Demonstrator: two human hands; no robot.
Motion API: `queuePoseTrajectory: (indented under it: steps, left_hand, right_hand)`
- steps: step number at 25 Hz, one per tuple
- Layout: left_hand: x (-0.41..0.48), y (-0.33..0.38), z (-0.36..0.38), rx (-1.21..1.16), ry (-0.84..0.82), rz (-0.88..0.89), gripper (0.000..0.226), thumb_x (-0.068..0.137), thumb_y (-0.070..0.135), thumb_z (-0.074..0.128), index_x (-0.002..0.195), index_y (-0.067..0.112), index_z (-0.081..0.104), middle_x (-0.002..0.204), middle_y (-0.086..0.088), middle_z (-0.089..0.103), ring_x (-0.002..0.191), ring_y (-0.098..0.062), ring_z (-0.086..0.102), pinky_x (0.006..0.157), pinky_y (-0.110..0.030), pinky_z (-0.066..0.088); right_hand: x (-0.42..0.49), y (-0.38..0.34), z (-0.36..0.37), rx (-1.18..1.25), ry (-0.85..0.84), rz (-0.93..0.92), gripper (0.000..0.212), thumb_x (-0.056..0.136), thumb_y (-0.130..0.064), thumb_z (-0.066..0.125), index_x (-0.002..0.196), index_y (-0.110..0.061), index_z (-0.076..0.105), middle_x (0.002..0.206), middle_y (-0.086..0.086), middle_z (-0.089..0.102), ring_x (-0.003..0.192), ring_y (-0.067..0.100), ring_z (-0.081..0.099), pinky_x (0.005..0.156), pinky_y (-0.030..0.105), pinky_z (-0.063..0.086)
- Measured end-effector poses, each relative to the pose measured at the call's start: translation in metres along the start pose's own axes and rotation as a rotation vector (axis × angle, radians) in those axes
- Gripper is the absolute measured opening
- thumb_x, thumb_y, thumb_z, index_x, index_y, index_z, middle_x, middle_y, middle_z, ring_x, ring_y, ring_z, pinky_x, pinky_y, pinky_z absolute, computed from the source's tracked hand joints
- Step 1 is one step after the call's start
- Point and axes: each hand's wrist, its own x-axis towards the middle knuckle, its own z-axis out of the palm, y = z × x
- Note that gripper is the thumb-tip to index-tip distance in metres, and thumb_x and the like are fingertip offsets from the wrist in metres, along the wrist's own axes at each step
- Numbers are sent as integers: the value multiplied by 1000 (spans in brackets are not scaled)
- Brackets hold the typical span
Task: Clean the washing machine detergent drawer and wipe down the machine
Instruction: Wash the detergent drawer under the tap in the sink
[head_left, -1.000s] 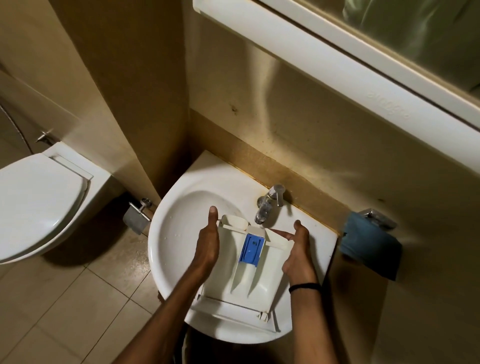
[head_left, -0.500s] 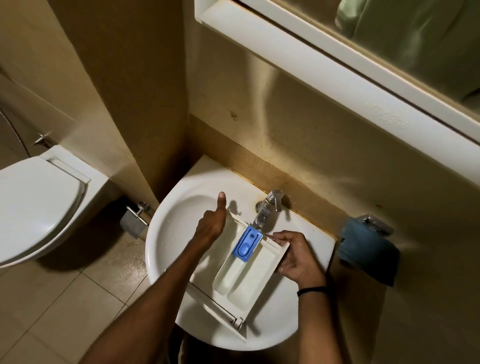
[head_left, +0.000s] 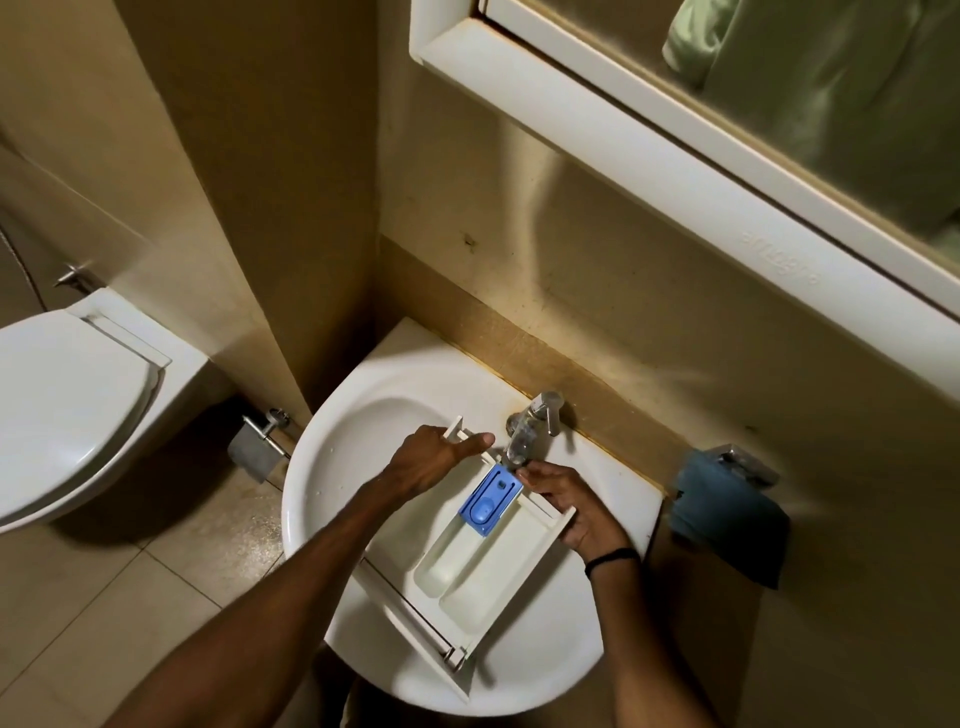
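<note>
Detergent drawer (head_left: 467, 566) lies slantwise across a white washbasin (head_left: 332, 467) in a small bathroom, its front panel at the near rim of the bowl and its far end just below the spout of the chrome tap (head_left: 535, 415). The person's left hand (head_left: 431, 460) grips the drawer's far left corner, thumb stretched along the back edge towards the tap. The right hand (head_left: 571, 499), a black band (head_left: 610, 557) at its wrist, curls round the right side wall, fingertips beside the blue insert (head_left: 491, 500) seated in the middle compartment. The drawer's open compartments face up and look pale and bare, though any residue is too fine to make out. Whether water is running cannot be told. A toilet (head_left: 67, 410) stands at left, a blue cloth (head_left: 727, 519) hangs from a wall fitting at right, and a mirror cabinet (head_left: 623, 150) juts out above. The washing machine is out of view. The step in hand appears to be the rinsing of the drawer, early in the job, with the wipe-down not yet begun. The next move would seem to call for one hand to let go and work the tap lever, or lift out the blue insert, while the other steadies the drawer over the bowl so that it does not slide off the rim.
</note>
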Motion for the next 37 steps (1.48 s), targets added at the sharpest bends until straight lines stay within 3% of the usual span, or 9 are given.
queuePoseTrajectory:
  steps: [3,9,13,15,19,23,29,31,37]
  left_hand:
    - [3,0,-1,-40,-18,-12,66,78,73,72,67,11,53,59,-1,45,59,-17,42,65,-33,35]
    - [-21,12,-12,-40,-72,-24,52,86,65,69,72,22,43,72,5,41,65,-11,41,66,-27,35]
    - [-40,4,-19,-170,-80,37,44,94,52,68,120,17,66,116,5,59,102,-11,59,90,-30,38]
    - [-47,3,-25,-174,-58,182,17,97,40,69,93,28,81,97,7,77,89,-6,68,90,-31,42]
    - [-51,5,-31,-110,-1,311,25,93,45,69,83,27,84,81,7,79,78,-6,68,80,-29,49]
    - [-56,10,-25,1,66,377,41,74,55,55,81,22,79,69,-1,68,68,-9,54,68,-37,51]
    - [-53,13,-16,94,82,342,34,70,55,56,71,27,76,74,9,61,70,-15,63,77,-44,57]
    - [-53,17,-15,109,80,341,41,73,53,57,80,21,82,78,12,67,75,-15,69,79,-38,57]
    - [-45,10,-15,178,100,351,32,73,61,52,74,30,60,73,7,55,66,-12,52,71,-51,53]
  right_hand:
    - [-3,0,-2,-34,-37,-37,29,93,-5,62,120,-4,71,123,18,68,115,31,64,104,40,45]
    - [-34,-22,4,-485,-84,-9,32,99,-30,61,130,-22,67,127,-4,70,125,13,61,107,30,45]
    - [-52,-28,21,-744,61,-275,25,93,-16,71,117,-18,75,113,-6,75,109,5,68,103,32,51]
    - [-61,-30,34,-854,89,-399,25,91,-11,71,113,-21,77,108,-9,72,102,2,68,98,29,53]
    - [-72,-33,47,-1014,212,-664,36,92,-3,65,111,-31,77,100,-9,60,98,5,62,85,16,50]
    - [-83,-28,61,-1351,110,-454,62,86,8,56,126,-37,67,108,-4,49,109,15,52,92,24,48]
    - [-93,-33,67,-1508,251,-423,52,95,-4,49,123,-44,67,104,-6,48,106,17,47,91,27,45]
    - [-97,-32,68,-1482,185,-430,41,98,-9,52,125,-35,69,104,-8,48,107,14,48,89,19,43]
    - [-103,-34,66,-1175,201,-487,26,96,-15,65,115,-29,76,96,-9,61,91,1,58,76,4,40]
